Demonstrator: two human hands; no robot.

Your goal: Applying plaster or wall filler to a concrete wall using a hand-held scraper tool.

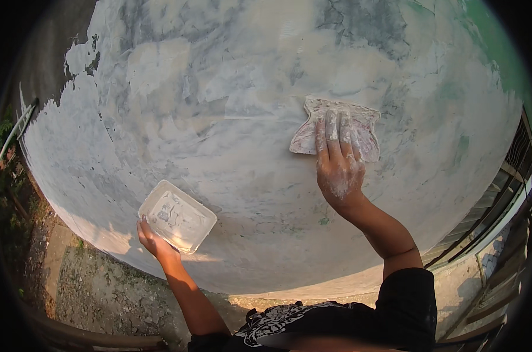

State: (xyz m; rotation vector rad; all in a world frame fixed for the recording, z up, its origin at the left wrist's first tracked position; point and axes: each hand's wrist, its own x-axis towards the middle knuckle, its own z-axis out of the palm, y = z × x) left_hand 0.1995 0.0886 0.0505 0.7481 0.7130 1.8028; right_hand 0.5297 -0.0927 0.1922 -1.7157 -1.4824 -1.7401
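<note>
A patchy white and grey plastered wall (242,152) fills most of the view. At the lower left, my left hand (155,242) grips the edge of a shallow rectangular white tub (187,218), tilted so its inside shows. Smears of pale putty coat the tub's bottom. My right hand (340,161), dusted with white, holds a flat putty-smeared spreader (313,136) against the wall, right of the middle. Its fingers lie straight and close together over the spreader's face; the thumb is hidden. The spreader has uneven, caked edges.
Bare dark grey wall (57,50) shows at the upper left, green paint (495,35) at the upper right. Rough ground (110,287) runs along the wall's foot. A metal grille (477,217) stands on the right, and a light-coloured ladder-like frame (20,126) at the far left.
</note>
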